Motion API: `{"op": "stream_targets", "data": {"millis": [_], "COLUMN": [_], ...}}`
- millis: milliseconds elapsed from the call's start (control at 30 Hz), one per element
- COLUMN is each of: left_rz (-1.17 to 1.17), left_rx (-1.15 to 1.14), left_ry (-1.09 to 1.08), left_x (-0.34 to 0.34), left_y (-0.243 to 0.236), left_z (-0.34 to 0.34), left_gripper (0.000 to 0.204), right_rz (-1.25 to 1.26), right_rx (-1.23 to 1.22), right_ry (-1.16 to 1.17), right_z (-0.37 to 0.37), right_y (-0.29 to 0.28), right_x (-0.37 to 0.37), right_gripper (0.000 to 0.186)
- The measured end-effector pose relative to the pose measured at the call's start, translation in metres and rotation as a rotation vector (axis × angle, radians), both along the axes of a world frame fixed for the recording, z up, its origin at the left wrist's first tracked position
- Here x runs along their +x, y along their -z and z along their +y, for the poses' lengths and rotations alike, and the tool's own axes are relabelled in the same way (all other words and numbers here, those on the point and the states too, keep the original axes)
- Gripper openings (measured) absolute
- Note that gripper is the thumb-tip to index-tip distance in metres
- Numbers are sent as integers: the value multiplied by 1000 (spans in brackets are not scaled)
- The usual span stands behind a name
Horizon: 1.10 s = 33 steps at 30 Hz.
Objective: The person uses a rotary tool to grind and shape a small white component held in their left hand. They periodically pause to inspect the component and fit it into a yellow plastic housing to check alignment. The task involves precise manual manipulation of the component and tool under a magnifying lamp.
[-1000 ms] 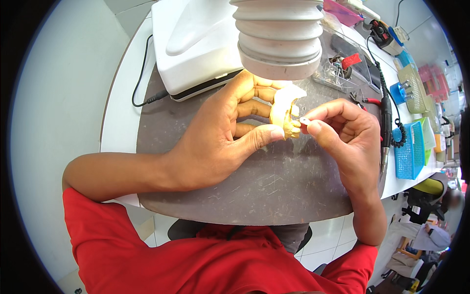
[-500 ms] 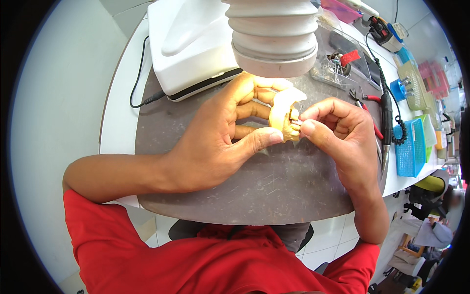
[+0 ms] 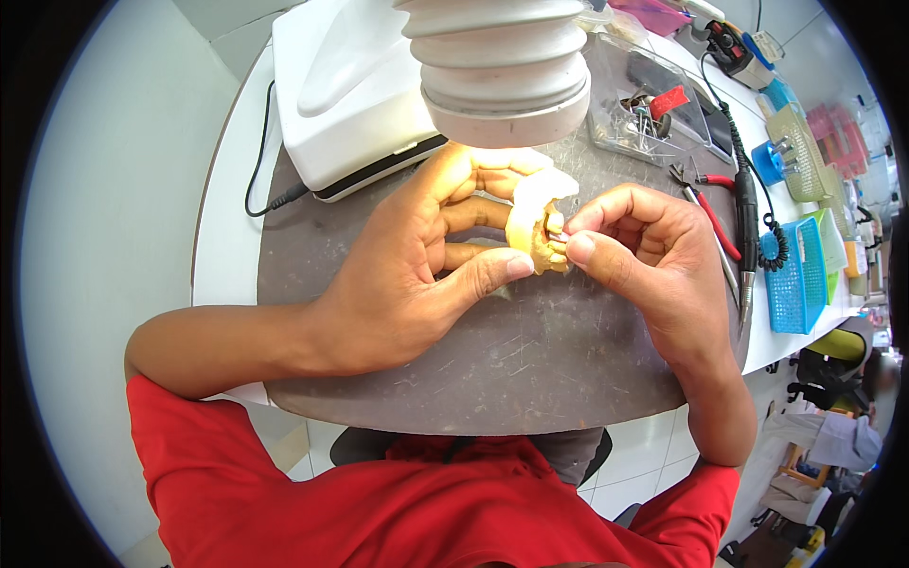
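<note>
A yellowish dental model with tooth shapes along its right side is held up above the grey work surface. My left hand grips it from the left, thumb at its lower edge and fingers behind its upper part. At the model's right side, my right hand pinches a small pale piece, possibly a tooth, between thumb and forefinger. The piece sits at a gap among the teeth; whether it is seated or loose I cannot tell. The fingertips partly hide it.
A white ribbed suction hose hangs just above the hands. Beyond my left hand stands a white machine. Red-handled pliers, a handpiece, a clear box of burs and a blue basket lie to the right.
The view has shifted slightly. The model is turned a little, showing a dark reddish gap between its teeth, and my right fingertips have drawn slightly back from it.
</note>
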State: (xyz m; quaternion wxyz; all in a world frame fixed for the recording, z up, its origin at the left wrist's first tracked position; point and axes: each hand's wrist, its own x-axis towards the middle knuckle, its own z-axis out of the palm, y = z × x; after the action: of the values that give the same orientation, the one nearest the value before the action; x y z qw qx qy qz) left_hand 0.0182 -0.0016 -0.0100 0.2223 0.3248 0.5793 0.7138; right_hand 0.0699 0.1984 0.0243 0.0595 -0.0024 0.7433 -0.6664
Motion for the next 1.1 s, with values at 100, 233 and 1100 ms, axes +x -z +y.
{"op": "stream_targets", "data": {"millis": [100,233,1100], "left_rz": [-8,-4,-4], "left_rx": [-10,-21,-88], "left_ry": [1,3,-41], "left_x": [1,1,-1], "left_y": [-1,-2,-3], "left_z": [0,-1,-3], "left_gripper": [54,54,51], "right_rz": [-3,-16,-34], "right_rx": [25,7,57], "right_ry": [-17,-11,14], "right_z": [1,0,0], "right_y": [2,2,1], "right_x": [-1,0,0], "right_gripper": [13,13,13]}}
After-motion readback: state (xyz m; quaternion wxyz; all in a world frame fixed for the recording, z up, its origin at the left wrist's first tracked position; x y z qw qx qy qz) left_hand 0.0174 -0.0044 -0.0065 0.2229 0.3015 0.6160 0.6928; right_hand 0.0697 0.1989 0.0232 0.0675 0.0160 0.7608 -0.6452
